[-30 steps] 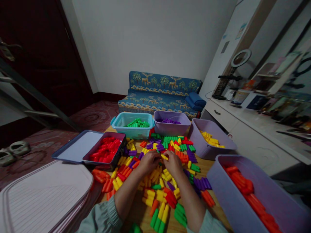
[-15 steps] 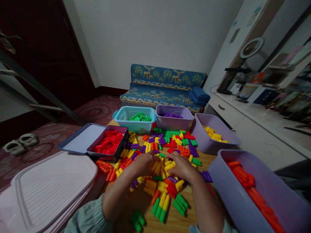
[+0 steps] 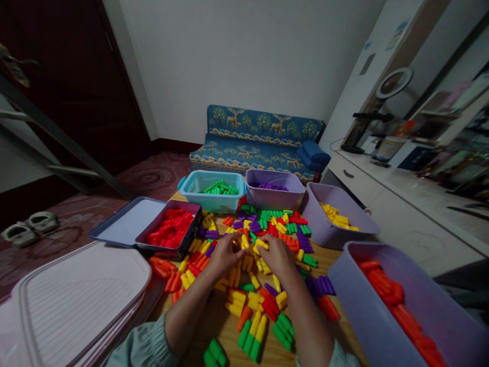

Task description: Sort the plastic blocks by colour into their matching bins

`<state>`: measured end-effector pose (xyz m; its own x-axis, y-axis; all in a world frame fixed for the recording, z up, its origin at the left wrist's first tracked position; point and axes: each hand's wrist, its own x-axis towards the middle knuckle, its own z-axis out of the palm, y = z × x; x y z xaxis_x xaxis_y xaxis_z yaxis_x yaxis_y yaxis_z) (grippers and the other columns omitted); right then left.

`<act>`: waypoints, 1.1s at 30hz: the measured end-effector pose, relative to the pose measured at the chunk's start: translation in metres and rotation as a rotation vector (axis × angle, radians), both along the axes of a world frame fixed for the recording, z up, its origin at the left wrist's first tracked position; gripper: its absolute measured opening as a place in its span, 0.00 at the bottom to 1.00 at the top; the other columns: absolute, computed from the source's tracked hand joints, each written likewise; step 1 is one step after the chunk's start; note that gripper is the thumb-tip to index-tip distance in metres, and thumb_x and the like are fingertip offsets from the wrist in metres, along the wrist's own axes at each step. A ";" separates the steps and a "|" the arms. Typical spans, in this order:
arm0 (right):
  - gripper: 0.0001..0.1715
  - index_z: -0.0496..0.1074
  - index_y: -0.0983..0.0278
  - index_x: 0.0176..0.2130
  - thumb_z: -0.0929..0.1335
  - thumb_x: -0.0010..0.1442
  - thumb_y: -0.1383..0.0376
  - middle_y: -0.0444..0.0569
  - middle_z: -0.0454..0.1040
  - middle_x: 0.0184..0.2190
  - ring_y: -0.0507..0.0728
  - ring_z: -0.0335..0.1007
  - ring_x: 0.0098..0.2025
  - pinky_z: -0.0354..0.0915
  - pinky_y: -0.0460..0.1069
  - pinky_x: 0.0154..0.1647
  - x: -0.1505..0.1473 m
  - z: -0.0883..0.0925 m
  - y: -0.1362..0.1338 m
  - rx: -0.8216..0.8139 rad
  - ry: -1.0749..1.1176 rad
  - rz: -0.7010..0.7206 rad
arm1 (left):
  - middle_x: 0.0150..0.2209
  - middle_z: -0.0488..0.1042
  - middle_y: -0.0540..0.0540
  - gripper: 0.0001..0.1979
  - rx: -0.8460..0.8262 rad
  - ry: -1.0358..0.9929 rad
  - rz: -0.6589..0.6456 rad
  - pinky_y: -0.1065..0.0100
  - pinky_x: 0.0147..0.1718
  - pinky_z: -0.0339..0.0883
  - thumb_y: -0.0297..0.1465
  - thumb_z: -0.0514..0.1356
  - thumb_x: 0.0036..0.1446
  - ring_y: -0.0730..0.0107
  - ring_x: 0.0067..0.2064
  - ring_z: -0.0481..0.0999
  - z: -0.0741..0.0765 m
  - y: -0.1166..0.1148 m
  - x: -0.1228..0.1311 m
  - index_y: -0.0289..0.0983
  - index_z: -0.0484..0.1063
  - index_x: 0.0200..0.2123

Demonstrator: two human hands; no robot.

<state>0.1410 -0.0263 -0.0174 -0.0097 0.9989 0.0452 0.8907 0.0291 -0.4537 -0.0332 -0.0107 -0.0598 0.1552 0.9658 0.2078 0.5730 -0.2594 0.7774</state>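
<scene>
Bullet-shaped plastic building blocks in several colours are spread over the wooden table [image 3: 239,351]. Over the middle of the pile, my left hand [image 3: 228,253] pinches a yellow block [image 3: 245,241] between thumb and fingers. Close beside it, my right hand [image 3: 278,253] grips another yellow block [image 3: 261,245]. The two held blocks are near each other but look apart. Below the hands lie loose yellow blocks, a joined green and yellow group [image 3: 252,334], a green group [image 3: 283,330] and a red group [image 3: 270,306].
A blue tub [image 3: 212,203] of green blocks and a purple tub [image 3: 273,196] of purple ones stand at the back. Purple tubs with yellow [image 3: 321,224] and orange-red [image 3: 351,275] blocks line the right. An open tin [image 3: 195,216] holds red blocks; lids [image 3: 76,300] lie left.
Both hands have risen slightly from the pile, and yellow blocks now show between their fingertips. Loose yellow blocks beneath are more exposed. The view has shifted a little.
</scene>
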 end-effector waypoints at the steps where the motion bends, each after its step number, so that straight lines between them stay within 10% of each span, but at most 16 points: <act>1: 0.12 0.74 0.61 0.41 0.66 0.56 0.64 0.51 0.78 0.36 0.58 0.74 0.40 0.63 0.48 0.39 -0.003 -0.002 0.002 0.029 0.033 -0.023 | 0.41 0.76 0.41 0.24 0.011 -0.052 0.013 0.65 0.36 0.71 0.37 0.64 0.48 0.64 0.37 0.76 -0.002 0.001 0.000 0.33 0.70 0.48; 12: 0.23 0.68 0.64 0.52 0.63 0.58 0.59 0.53 0.75 0.46 0.58 0.74 0.44 0.69 0.52 0.44 -0.021 -0.039 0.002 0.005 0.890 0.129 | 0.40 0.77 0.44 0.25 -0.004 -0.351 -0.161 0.67 0.40 0.70 0.33 0.62 0.52 0.66 0.39 0.76 -0.009 -0.003 0.001 0.33 0.65 0.53; 23: 0.21 0.68 0.62 0.48 0.67 0.54 0.60 0.50 0.77 0.38 0.57 0.74 0.38 0.69 0.50 0.39 -0.019 -0.040 -0.004 0.047 0.787 0.072 | 0.33 0.77 0.46 0.23 0.119 0.041 -0.117 0.72 0.29 0.64 0.35 0.58 0.54 0.70 0.30 0.74 -0.008 -0.010 0.004 0.34 0.66 0.53; 33: 0.23 0.67 0.66 0.50 0.62 0.58 0.57 0.49 0.76 0.32 0.56 0.73 0.30 0.68 0.48 0.28 -0.017 -0.040 -0.001 0.012 0.866 0.005 | 0.40 0.75 0.44 0.29 0.113 -0.090 -0.176 0.70 0.36 0.66 0.38 0.57 0.58 0.69 0.37 0.74 -0.005 -0.010 0.003 0.38 0.56 0.61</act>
<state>0.1240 -0.0270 -0.0576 0.0286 0.9984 0.0492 0.2310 0.0413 -0.9721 -0.0304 -0.0210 -0.0650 0.2950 0.8954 0.3335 0.4411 -0.4372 0.7838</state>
